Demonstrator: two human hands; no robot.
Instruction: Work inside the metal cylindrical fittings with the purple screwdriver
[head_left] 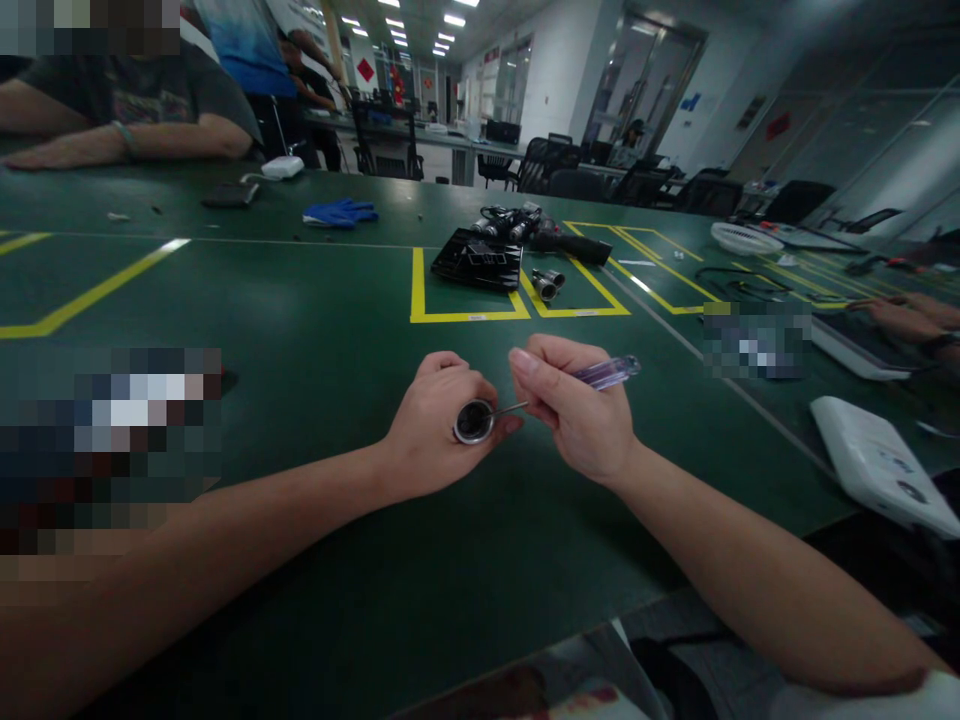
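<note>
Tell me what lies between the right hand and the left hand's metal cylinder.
In the head view, the thin shaft of the clear-handled tool runs from the right hand to the metal cylinder; a left-hand fingertip shows just below the shaft.

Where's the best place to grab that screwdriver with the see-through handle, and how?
Probably by its see-through handle, coming from the right. The handle is thicker than the thin metal shaft and sticks out to the right, while the shaft points left, toward the round metal part in the left hand. Wrap your fingers around it, like the right hand.
</note>
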